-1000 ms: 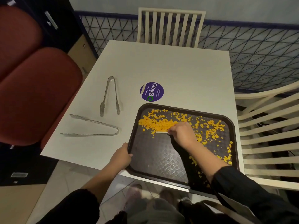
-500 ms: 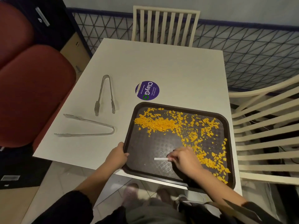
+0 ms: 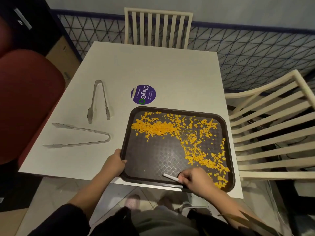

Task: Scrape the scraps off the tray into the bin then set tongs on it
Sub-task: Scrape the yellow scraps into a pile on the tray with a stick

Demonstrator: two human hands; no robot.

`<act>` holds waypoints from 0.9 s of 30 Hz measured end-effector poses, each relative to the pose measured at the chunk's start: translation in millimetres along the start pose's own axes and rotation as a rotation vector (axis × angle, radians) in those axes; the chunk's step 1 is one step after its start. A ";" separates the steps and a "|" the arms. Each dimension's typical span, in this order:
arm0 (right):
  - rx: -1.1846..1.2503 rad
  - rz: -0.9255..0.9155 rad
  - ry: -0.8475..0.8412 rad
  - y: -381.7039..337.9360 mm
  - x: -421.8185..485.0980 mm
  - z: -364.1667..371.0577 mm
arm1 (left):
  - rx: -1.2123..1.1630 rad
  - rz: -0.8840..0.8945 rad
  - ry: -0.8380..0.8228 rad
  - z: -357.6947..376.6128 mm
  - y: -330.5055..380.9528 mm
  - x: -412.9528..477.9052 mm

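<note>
Fingers of the right hand (image 3: pixel 196 180) pinch a white scraper (image 3: pixel 170 177) at the front rim of the tray (image 3: pixel 170 109) while the left hand (image 3: pixel 115 163) grips its left edge, so flat, overlapping strokes would best herd the orange scraps (image 3: pixel 158 128) together, with no bin in view and two tongs (image 3: pixel 93 99) lying left of the tray.

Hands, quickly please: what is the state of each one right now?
Left hand: closed, gripping the near-left rim of the tray.
Right hand: closed, pinching a white scraper.

Two tongs (image 3: pixel 93 101), one tray (image 3: pixel 153 159), two chairs (image 3: pixel 158 11), one sticker (image 3: pixel 143 94).
</note>
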State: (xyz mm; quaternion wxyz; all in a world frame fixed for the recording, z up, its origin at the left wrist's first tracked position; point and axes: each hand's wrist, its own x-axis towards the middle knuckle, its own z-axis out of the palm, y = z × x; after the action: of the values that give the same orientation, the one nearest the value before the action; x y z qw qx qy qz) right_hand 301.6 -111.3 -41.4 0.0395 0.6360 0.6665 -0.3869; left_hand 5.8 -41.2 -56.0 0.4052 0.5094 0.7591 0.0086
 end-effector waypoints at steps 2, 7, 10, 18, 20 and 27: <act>-0.127 -0.057 0.065 10.3 1.0 0.1 | 0.010 -0.002 0.002 -0.6 1.2 -0.2; -0.285 0.011 0.202 45.2 -16.1 -21.9 | 0.049 0.009 0.012 -1.5 2.5 0.9; -0.166 0.068 0.266 48.5 -17.0 -26.3 | 0.073 0.008 0.016 0.4 3.7 0.3; -0.290 -0.210 0.076 17.9 -3.6 -10.6 | 0.074 -0.010 0.019 -0.8 7.4 -3.5; -0.383 -0.199 0.043 34.5 -5.8 -20.3 | 0.065 -0.014 0.024 -0.3 9.3 -5.4; -0.299 -0.134 0.109 57.2 -14.3 -26.9 | 0.028 -0.027 0.046 0.3 9.7 -8.7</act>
State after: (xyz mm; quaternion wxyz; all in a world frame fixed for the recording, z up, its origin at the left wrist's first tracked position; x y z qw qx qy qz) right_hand 366.3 -114.0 -41.5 0.0715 0.5973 0.7587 -0.2500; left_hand 14.7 -43.5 -46.7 0.3804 0.5043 0.7752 0.0040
